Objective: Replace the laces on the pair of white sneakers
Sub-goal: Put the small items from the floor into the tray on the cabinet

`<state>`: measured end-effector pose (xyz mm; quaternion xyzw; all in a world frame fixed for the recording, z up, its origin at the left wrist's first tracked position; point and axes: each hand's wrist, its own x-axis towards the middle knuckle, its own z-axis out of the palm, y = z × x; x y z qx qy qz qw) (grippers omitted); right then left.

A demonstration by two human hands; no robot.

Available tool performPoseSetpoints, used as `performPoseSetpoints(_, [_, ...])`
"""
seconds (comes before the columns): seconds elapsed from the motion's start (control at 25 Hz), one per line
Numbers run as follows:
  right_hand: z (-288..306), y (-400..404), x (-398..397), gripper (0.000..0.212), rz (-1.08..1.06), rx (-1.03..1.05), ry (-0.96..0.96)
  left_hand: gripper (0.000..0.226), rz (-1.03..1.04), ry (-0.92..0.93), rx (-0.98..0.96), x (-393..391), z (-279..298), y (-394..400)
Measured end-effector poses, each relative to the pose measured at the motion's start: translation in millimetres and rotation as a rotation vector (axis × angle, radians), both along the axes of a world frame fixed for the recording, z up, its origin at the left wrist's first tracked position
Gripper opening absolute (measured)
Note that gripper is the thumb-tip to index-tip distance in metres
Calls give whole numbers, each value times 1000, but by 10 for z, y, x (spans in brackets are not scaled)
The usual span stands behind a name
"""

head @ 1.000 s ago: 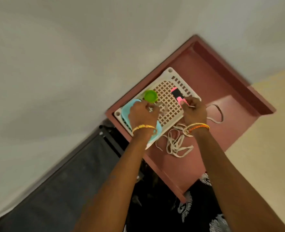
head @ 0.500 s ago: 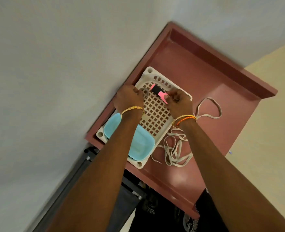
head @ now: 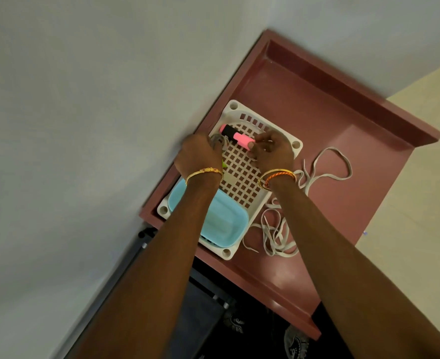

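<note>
While both hands work in the tray (head: 297,145), left hand (head: 198,155) grips something grey, right hand (head: 272,151) pinches the pink marker (head: 235,137); laces (head: 278,237) lie loose nearest the right wrist.

The left hand (head: 198,156) hides its fingertips, a green thing (head: 224,164) and its grip.

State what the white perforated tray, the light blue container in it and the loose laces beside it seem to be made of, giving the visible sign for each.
White perforated tray: probably moulded plastic, matte; even square holes and rounded corners.
Light blue container: likely smooth plastic with a slight sheen and soft rounded edges.
Laces: seemingly flat woven fabric, off-white and dull; they lie limp in loops.
</note>
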<state>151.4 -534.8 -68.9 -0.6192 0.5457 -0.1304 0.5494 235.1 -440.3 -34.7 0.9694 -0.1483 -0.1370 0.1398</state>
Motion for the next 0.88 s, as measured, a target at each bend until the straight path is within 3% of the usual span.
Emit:
performPoseSetpoints(0.16, [-28, 37, -27, 9, 72, -254, 96, 25, -129, -37, -57, -74, -30, 33])
performPoseSetpoints(0.44, [159, 128, -128, 9, 129, -387, 80, 26, -122, -77, -133, -227, 17, 194])
performPoseSetpoints(0.6, [273, 295, -199, 18, 360, -491, 27, 23, -185, -149, -205, -470, 12, 485])
performPoseSetpoints(0.8, [425, 707, -286, 26, 569, -918, 68, 37, -43, -256, -126, -783, 109, 1130])
performPoseSetpoints(0.88, [522, 1013, -398, 32, 698, -972, 98, 40, 43, -244, -108, -991, 209, 1484])
